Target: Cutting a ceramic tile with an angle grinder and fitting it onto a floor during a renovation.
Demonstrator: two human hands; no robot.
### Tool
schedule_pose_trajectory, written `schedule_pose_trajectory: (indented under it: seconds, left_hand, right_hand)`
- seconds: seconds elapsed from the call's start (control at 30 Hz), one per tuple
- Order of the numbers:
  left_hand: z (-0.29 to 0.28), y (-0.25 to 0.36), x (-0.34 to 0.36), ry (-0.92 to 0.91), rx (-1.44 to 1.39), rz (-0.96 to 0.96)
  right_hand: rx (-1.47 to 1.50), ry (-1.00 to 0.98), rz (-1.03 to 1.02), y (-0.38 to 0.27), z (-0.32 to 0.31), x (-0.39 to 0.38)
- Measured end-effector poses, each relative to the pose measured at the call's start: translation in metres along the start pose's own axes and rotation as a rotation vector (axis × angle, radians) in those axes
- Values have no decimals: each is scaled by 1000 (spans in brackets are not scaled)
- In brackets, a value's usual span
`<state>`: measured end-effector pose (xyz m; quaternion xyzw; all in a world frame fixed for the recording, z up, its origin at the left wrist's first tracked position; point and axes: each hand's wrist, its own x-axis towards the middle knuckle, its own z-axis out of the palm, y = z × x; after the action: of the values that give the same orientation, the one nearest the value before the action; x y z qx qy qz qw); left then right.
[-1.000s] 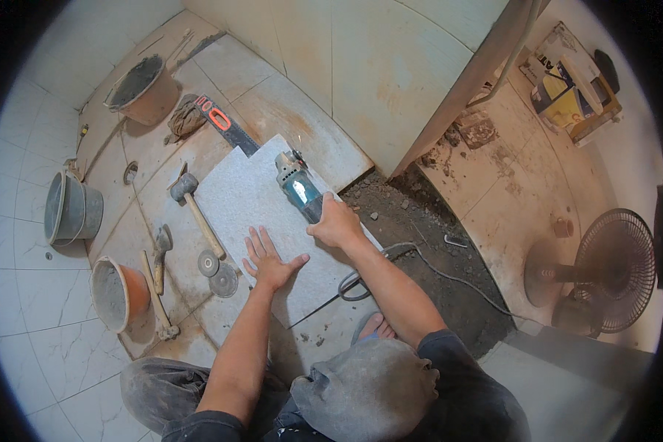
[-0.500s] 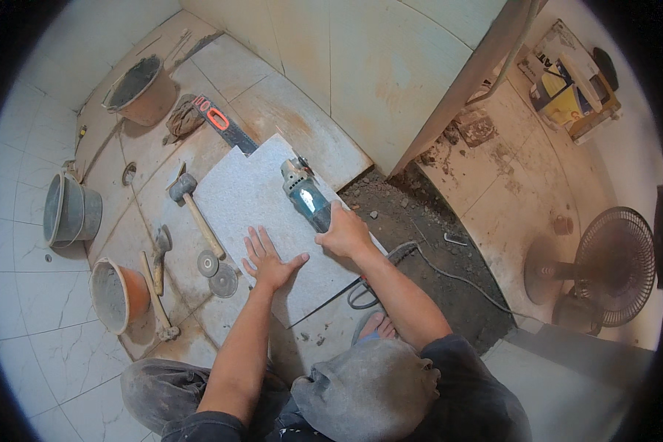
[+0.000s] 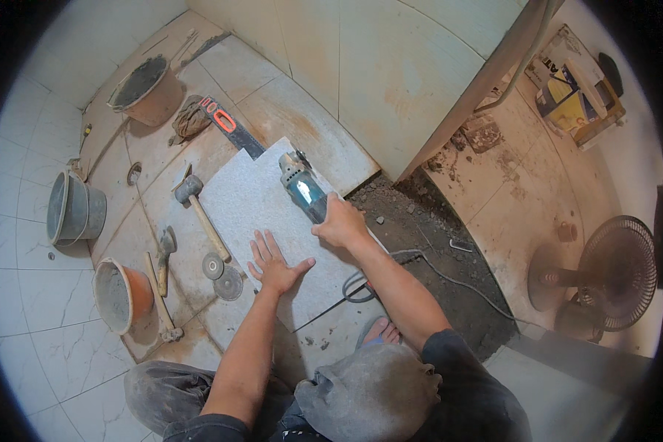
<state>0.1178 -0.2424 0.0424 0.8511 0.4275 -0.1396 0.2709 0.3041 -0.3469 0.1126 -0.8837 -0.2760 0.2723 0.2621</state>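
Observation:
A light grey floor tile [image 3: 236,190] with a notched far edge lies in front of me. My left hand [image 3: 276,271] presses flat on it, fingers spread. My right hand [image 3: 340,221] is wrapped round the rear of a teal angle grinder [image 3: 306,196], whose head points away from me near the tile's right edge. The grinder's disc is hardly visible, so whether it touches the tile I cannot tell. From under my right forearm a grey power cord [image 3: 449,277] runs off to the right. A black spirit level [image 3: 237,134] with orange inserts meets the tile's far notch.
Left of the tile lie a rubber mallet [image 3: 201,214], two cutting discs [image 3: 228,283], a trowel [image 3: 167,247] and a hammer [image 3: 162,302]. Buckets [image 3: 144,300] stand farther left. Dug-out dirt [image 3: 412,221] borders the tile's right side, below a wall corner. A fan [image 3: 617,272] stands far right.
My view has shifted slightly. The grinder, in my right hand, has moved a little away from me and leftward relative to the tile. My left hand stays flat in place.

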Motion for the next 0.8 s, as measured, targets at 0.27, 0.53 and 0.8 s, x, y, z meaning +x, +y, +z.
schedule_pose_trajectory:
  seconds: [0.27,0.53,0.8]
  left_hand:
    - [2,-1,-1,8,5,3]
    - [0,0,-1,-8,3,-2]
    - [-1,1,0,-21,-17,2]
  right_hand:
    - [15,-10,-34,-31,1,51]
    - [-4,-16,-21,-40,4,72]
    - [4,-17,-24,-39,4,73]
